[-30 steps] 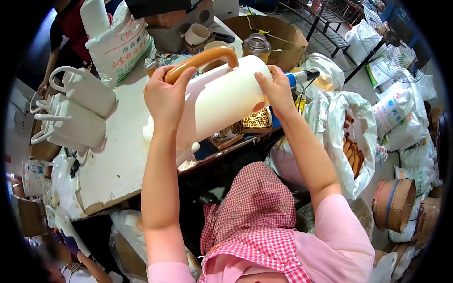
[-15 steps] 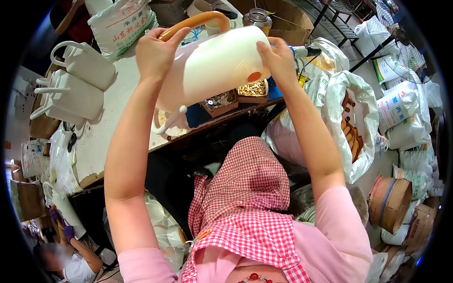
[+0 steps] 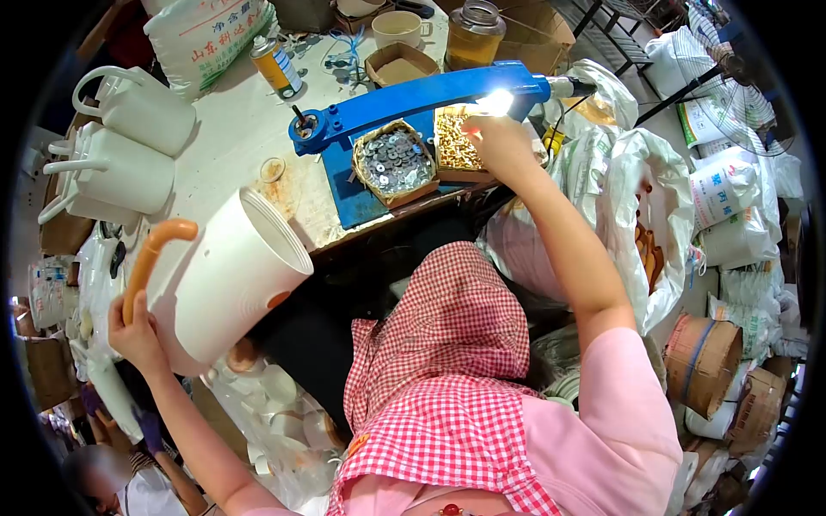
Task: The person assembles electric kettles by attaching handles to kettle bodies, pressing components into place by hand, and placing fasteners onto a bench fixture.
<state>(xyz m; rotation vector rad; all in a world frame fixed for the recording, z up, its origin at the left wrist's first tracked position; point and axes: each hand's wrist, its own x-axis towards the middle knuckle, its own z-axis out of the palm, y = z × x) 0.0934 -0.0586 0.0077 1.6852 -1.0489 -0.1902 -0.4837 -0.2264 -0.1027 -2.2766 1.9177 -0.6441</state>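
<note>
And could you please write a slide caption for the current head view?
Left hand holding a brown handle beside a white container; right hand at brass-coloured pieces.

2 bare hands (image 3: 138,335), 1 held vessel (image 3: 215,297), 1 spray can (image 3: 277,69)

Cylindrical plastic vessel (image 3: 219,284), cream-white with one reddish-brown spot (image 3: 277,299); curved plastic handle (image 3: 142,267), caramel-brown; long metal beam (image 3: 413,96), blue; small metal fittings (image 3: 453,142), gold; round flat washers (image 3: 394,161), grey; cloth apron (image 3: 439,331), red-and-white gingham.
</note>
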